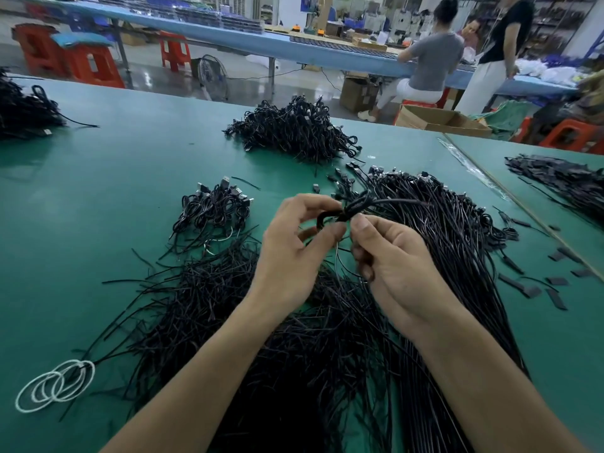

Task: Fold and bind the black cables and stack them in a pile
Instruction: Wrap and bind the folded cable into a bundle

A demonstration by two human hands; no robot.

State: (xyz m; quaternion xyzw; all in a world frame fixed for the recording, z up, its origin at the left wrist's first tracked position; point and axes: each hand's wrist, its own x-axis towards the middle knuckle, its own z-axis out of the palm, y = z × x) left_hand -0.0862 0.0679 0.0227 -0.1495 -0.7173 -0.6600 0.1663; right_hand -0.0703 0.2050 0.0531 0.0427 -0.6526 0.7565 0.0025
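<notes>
the folded cable (353, 207) lay crosswise above the middle of the table (130, 158), touching both hands. the left hand (294, 243) pinched its looped end and the right hand (389, 256) pinched its waist, both equally near.

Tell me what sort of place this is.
Probably a factory packing floor: heaps of bundled black cables on a green worktable, a long blue workbench behind where people work, and red plastic stools. The left hand and right hand pinch a folded black cable.
</notes>
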